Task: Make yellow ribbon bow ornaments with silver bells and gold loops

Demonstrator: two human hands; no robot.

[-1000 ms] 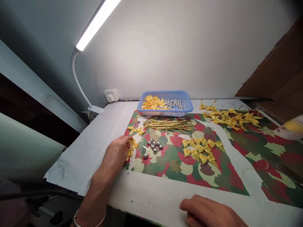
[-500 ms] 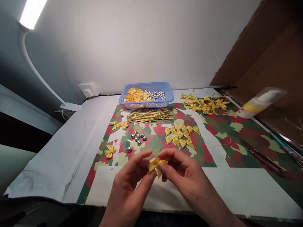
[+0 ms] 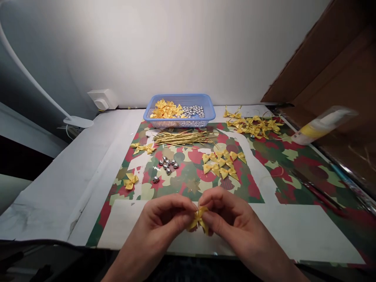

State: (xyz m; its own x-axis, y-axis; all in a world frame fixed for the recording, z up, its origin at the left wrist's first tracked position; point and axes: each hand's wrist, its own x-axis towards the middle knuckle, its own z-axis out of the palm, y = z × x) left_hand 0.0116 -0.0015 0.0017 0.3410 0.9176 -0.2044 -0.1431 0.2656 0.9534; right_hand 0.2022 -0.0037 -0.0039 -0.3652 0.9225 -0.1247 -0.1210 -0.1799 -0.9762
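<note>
Between my two hands is a yellow ribbon bow (image 3: 201, 219), held just above the near edge of the table. My left hand (image 3: 164, 219) pinches its left side with thumb and fingertips. On the other side, my right hand (image 3: 227, 217) grips the bow with the thumb pressed on its loop. The fingers hide part of the bow. Beyond the hands, silver jingle bells (image 3: 168, 163) sit in a small cluster, with one bell (image 3: 155, 179) apart. Several yellow bows (image 3: 225, 162) lie to the right of them, and a single bow (image 3: 131, 181) lies at left.
A blue basket (image 3: 179, 124) at the back holds yellow bows and silver bells. In front of it lies a bundle of gold ties (image 3: 182, 138). Finished-looking bows with gold ties (image 3: 255, 126) are heaped back right, near a pump bottle (image 3: 320, 127) and tweezers (image 3: 317, 192).
My left fingertips have come closer together onto the bow, and both hands now meet at it. The bow has turned and sits slightly lower. The camera view has shifted a little.
</note>
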